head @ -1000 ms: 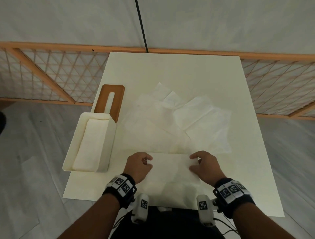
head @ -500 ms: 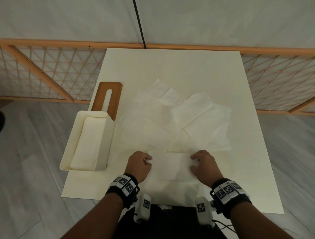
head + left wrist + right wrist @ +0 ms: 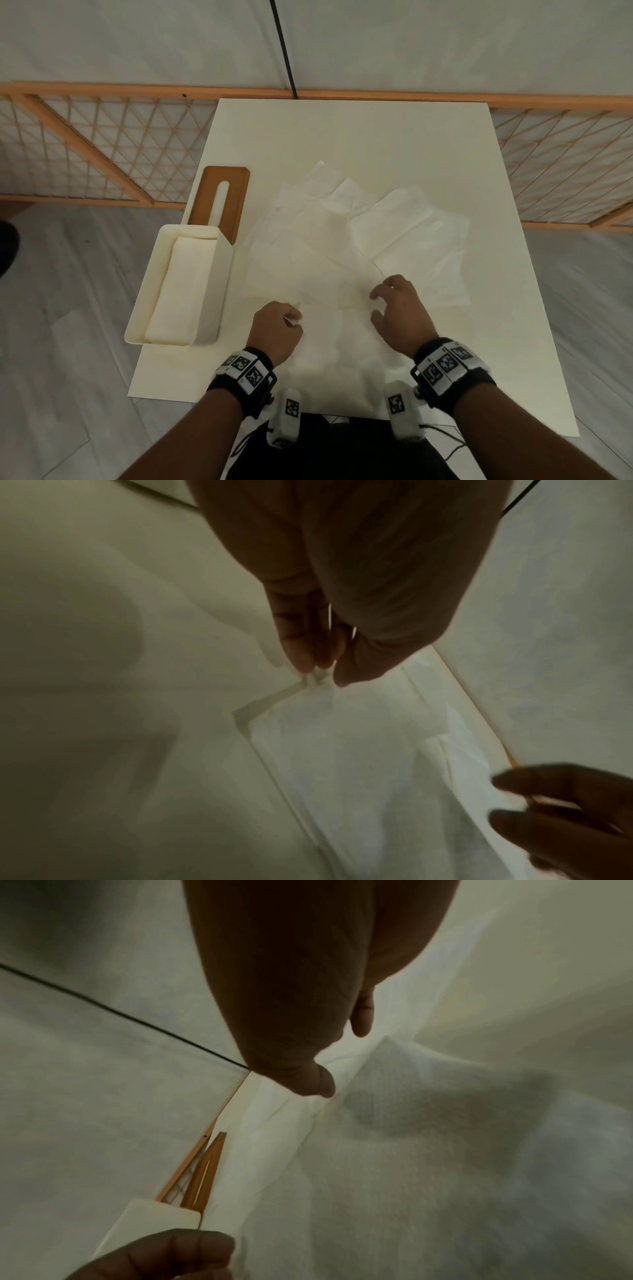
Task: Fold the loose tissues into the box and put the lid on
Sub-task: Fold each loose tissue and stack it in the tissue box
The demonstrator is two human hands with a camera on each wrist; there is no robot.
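Observation:
A white tissue (image 3: 337,346) lies at the table's near edge between my hands. My left hand (image 3: 291,317) pinches its far left corner; the left wrist view shows that corner (image 3: 316,676) bunched between thumb and fingertips. My right hand (image 3: 375,305) hovers over the tissue's far right corner with fingers spread and thumb apart, holding nothing. Several loose tissues (image 3: 359,240) lie overlapped behind it. The cream box (image 3: 205,291) stands at the left edge, open, with folded tissues (image 3: 178,284) inside. Its brown slotted lid (image 3: 236,195) lies flat just behind it.
The white table (image 3: 342,137) has bare surface at the back and along the right side. An orange lattice railing (image 3: 102,147) runs behind and beside the table. The box sits flush with the table's left edge, over grey floor (image 3: 68,325).
My right hand has let go of the tissue's right corner, opened, and moved a little forward. The left hand keeps its pinch in about the same place.

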